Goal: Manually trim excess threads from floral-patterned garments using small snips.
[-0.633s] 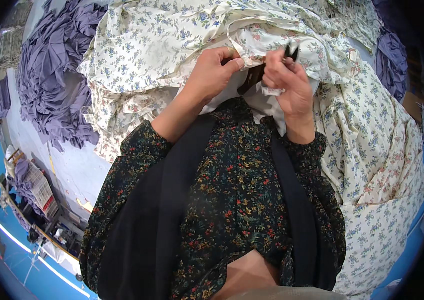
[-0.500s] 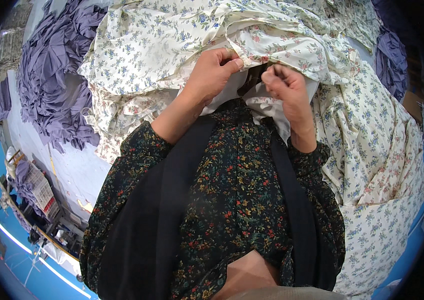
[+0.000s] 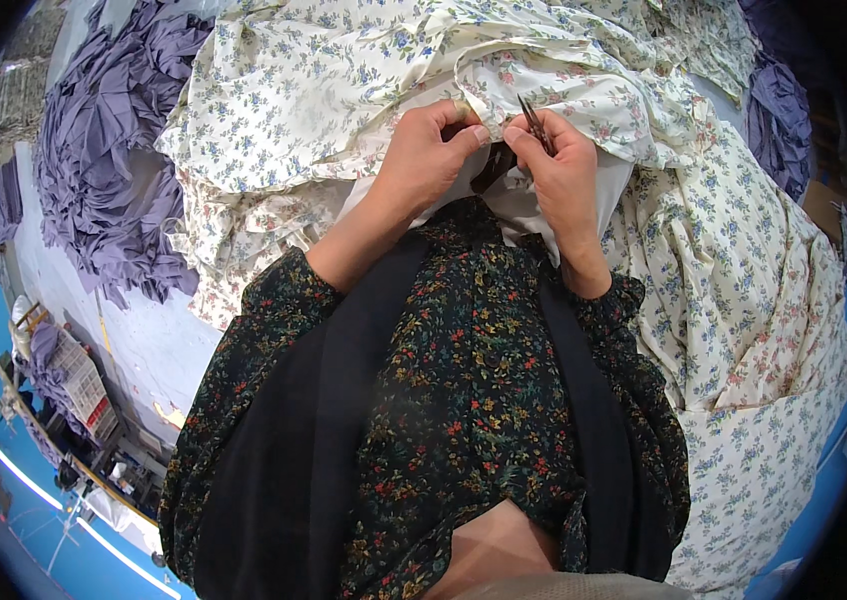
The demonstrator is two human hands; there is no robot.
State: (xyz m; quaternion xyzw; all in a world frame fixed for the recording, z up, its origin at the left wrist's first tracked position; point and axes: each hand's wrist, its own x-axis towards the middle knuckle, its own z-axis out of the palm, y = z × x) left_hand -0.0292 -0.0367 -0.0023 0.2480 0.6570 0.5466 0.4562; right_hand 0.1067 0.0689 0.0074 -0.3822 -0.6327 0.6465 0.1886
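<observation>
White cloth with small blue and pink flowers [image 3: 284, 110] is heaped in front of me. My left hand [image 3: 434, 150] is closed in a pinch on an edge of this floral cloth. Close to its right, my right hand [image 3: 559, 165] is closed around dark thread snips [image 3: 534, 122], whose pointed tips stick up above the fingers, away from me. The right thumb and fingertips are just beside the pinched edge; whether they touch it I cannot tell. Plain white fabric [image 3: 596, 192] shows beneath both hands.
A large heap of purple-grey cloth [image 3: 109, 150] lies to the left on a pale table [image 3: 149, 345]. More purple cloth [image 3: 782, 125] sits at the far right. Floral cloth [image 3: 744, 290] hangs down along my right side. A white crate [image 3: 84, 375] stands beyond the table at lower left.
My right hand has moved slightly left, closer to the left hand, and turned so the snips' tips now show pointing away. The left hand has hardly moved and still pinches the cloth.
</observation>
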